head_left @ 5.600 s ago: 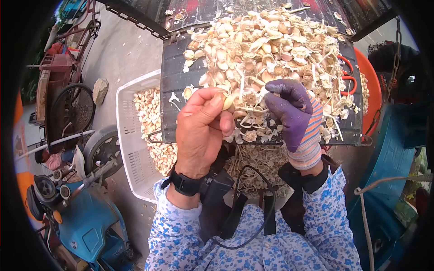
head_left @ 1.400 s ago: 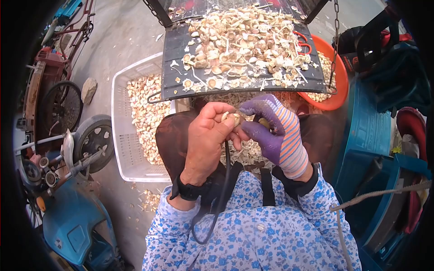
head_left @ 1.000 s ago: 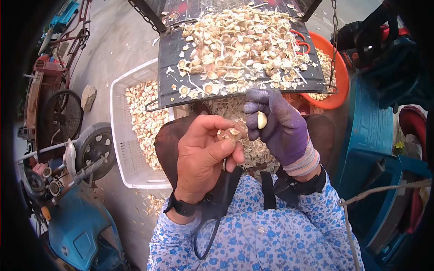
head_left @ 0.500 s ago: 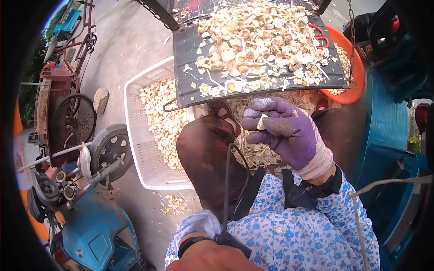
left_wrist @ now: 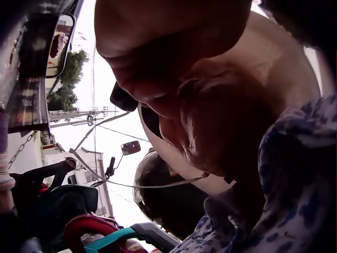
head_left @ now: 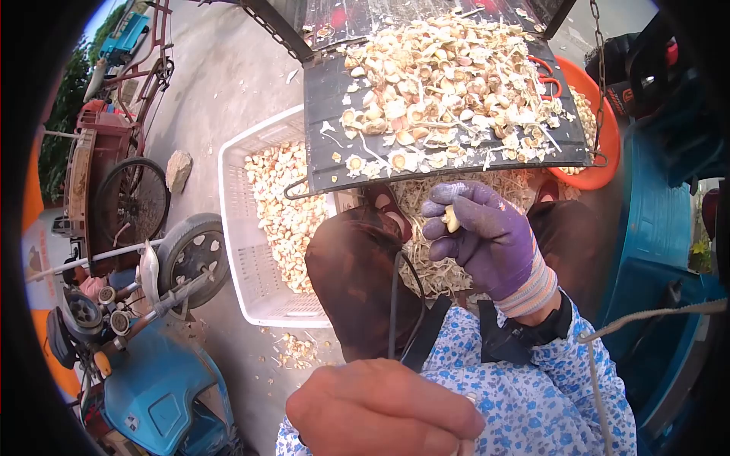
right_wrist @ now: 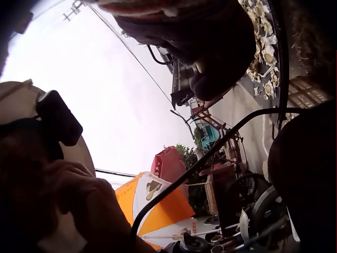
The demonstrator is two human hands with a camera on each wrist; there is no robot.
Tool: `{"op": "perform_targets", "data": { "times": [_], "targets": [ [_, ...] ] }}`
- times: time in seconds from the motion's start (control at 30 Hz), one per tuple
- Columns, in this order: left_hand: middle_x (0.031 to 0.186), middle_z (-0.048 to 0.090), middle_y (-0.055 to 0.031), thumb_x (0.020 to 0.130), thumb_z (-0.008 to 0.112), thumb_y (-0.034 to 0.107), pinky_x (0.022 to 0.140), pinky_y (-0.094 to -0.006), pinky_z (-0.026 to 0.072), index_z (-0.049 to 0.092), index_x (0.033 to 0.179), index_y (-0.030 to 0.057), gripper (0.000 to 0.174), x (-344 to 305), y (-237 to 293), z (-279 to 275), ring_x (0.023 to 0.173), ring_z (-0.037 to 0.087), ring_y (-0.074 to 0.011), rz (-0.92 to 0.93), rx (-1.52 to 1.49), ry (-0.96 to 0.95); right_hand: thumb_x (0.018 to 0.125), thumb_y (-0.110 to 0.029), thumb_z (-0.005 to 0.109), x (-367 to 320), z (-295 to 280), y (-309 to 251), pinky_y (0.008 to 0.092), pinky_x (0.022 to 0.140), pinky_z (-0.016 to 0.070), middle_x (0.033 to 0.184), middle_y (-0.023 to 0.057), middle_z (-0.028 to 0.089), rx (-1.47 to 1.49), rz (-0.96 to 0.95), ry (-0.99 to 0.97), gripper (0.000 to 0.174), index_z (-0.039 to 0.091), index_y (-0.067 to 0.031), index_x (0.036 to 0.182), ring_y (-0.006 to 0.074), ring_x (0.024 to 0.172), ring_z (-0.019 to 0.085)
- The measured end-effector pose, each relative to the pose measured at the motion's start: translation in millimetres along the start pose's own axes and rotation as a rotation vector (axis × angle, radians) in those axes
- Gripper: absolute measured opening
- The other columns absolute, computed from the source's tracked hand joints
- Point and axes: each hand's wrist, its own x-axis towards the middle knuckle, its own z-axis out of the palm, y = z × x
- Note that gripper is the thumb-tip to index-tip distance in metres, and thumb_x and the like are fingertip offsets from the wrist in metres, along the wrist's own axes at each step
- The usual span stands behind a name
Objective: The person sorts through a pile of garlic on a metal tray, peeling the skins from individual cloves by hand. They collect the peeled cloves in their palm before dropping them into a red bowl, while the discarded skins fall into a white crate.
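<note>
My gloved right hand (head_left: 493, 245), in purple-coated knit with a striped cuff, pinches a pale garlic clove (head_left: 452, 220) between thumb and fingers. It is in front of the black tailgate (head_left: 334, 161), over the lap. Close to the head camera, my bare left hand (head_left: 380, 410) is raised with bent fingers. In the right wrist view this left hand (right_wrist: 79, 187) is up at the wearer's face. Whether its fingers hold anything I cannot tell. A heap of garlic cloves and husks (head_left: 449, 91) covers much of the tailgate.
A white plastic crate (head_left: 237, 258) of cloves stands left of the tailgate. At its right is an orange basin (head_left: 607, 137) with more cloves. Red-handled scissors (head_left: 549, 87) lie beside the heap. Husks (head_left: 433, 266) litter the ground between the feet. A blue motor tricycle (head_left: 156, 380) stands at left.
Both hands worked together over the lap, the left holding garlic pieces. The left has since risen to the face. The right stayed over the lap with the clove. The head view shifted.
</note>
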Motion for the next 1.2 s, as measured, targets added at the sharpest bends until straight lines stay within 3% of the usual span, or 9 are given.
{"op": "perform_targets", "data": {
  "times": [0.07, 0.17, 0.5, 0.6, 0.63, 0.77, 0.93, 1.1, 1.2],
  "targets": [
    [0.089, 0.062, -0.017, 0.085, 0.058, -0.007, 0.055, -0.0231, 0.0478, 0.056, 0.104, -0.0049, 0.019, 10.4, -10.2, 0.9, 0.069, 0.065, -0.0166, -0.272, 0.255, 0.397, 0.096, -0.03, 0.05, 4.7, -3.8, -0.3, 0.0338, 0.075, 0.054, 0.103, 0.0124, 0.061, 0.062, 0.051, 0.011, 0.034, 0.053, -0.0006, 0.113, 0.0198, 0.091, 0.062],
    [0.084, 0.061, -0.0068, 0.088, 0.055, -0.003, 0.052, -0.0183, 0.0418, 0.057, 0.101, -0.0043, 0.014, 24.1, -55.2, -37.4, 0.062, 0.057, -0.0066, -0.506, 0.77, 0.377, 0.093, -0.051, 0.049, 26.2, -3.9, 7.0, 0.0253, 0.058, 0.0516, 0.087, 0.0073, 0.061, 0.013, 0.031, 0.101, 0.051, 0.058, -0.002, 0.101, 0.0145, 0.072, 0.062],
    [0.082, 0.063, -0.0051, 0.083, 0.052, -0.002, 0.061, -0.0247, 0.0464, 0.062, 0.095, -0.0021, 0.016, 84.8, -108.2, -187.4, 0.067, 0.062, -0.0111, -0.614, 1.239, 0.41, 0.093, -0.032, 0.055, 83.0, -48.7, -16.1, 0.0212, 0.051, 0.0363, 0.091, 0.0063, 0.059, 0.108, 0.217, -0.023, 0.026, 0.057, -0.0062, 0.095, 0.0094, 0.064, 0.048],
    [0.077, 0.059, -0.013, 0.078, 0.052, -0.004, 0.063, -0.0324, 0.0451, 0.062, 0.094, -0.0017, 0.019, 83.8, -124.0, -235.8, 0.068, 0.06, -0.0233, -0.444, 1.622, 0.103, 0.091, -0.027, 0.058, 86.9, -38.7, -26.9, 0.0266, 0.057, 0.0449, 0.087, 0.0053, 0.058, 0.053, 0.215, 0.05, 0.024, 0.057, -0.004, 0.097, 0.0119, 0.069, 0.054],
    [0.08, 0.057, -0.0185, 0.074, 0.05, -0.004, 0.067, -0.045, 0.0436, 0.064, 0.087, 0.0007, 0.02, 87.1, -128.0, -235.7, 0.078, 0.057, -0.0388, -0.451, 1.648, 0.071, 0.091, -0.026, 0.058, 83.9, -37.5, -35.9, 0.0277, 0.058, 0.0466, 0.087, 0.0054, 0.058, -0.006, 0.176, 0.111, 0.024, 0.057, -0.0035, 0.098, 0.0124, 0.07, 0.055],
    [0.084, 0.057, -0.0185, 0.076, 0.054, -0.002, 0.064, -0.0463, 0.0427, 0.059, 0.087, 0.0023, 0.013, 89.2, -135.3, -232.4, 0.076, 0.057, -0.0403, -0.494, 1.725, 0.001, 0.089, -0.021, 0.06, 69.7, -40.1, -100.3, 0.0255, 0.062, 0.0488, 0.08, 0.0059, 0.059, -0.217, -0.106, 0.175, 0.024, 0.058, 0.0003, 0.1, 0.0134, 0.068, 0.058],
    [0.078, 0.059, -0.0198, 0.075, 0.055, 0.002, 0.064, -0.0466, 0.0434, 0.059, 0.084, 0.0023, 0.01, 87.7, -143.0, -238.0, 0.076, 0.057, -0.041, -0.48, 1.756, 0.016, 0.09, -0.015, 0.06, 25.2, -78.1, -210.2, 0.0231, 0.062, 0.0494, 0.078, 0.0076, 0.062, -0.7, -1.099, 0.606, 0.019, 0.061, 0.0023, 0.097, 0.0134, 0.065, 0.06],
    [0.078, 0.062, -0.022, 0.073, 0.055, 0.009, 0.065, -0.0452, 0.0448, 0.061, 0.083, 0.0013, 0.014, 95.0, -139.8, -234.3, 0.074, 0.059, -0.0403, -0.591, 1.732, 0.11, 0.076, -0.023, 0.075, 11.5, -197.1, -277.1, 0.0319, 0.09, 0.047, 0.116, 0.01, 0.058, -1.835, -0.712, 1.384, 0.053, 0.056, -0.0062, 0.123, 0.0218, 0.104, 0.057],
    [0.072, 0.065, -0.0153, 0.075, 0.059, 0.008, 0.059, -0.0353, 0.0464, 0.063, 0.081, 0.0002, 0.01, 100.8, -138.3, -233.6, 0.067, 0.063, -0.0267, -0.795, 1.424, 0.309, 0.078, -0.022, 0.074, 13.6, -204.3, -263.1, 0.0304, 0.093, 0.0442, 0.117, 0.0103, 0.058, -1.414, -1.02, 1.05, 0.054, 0.054, -0.0034, 0.125, 0.0208, 0.106, 0.056]
  ]
}}
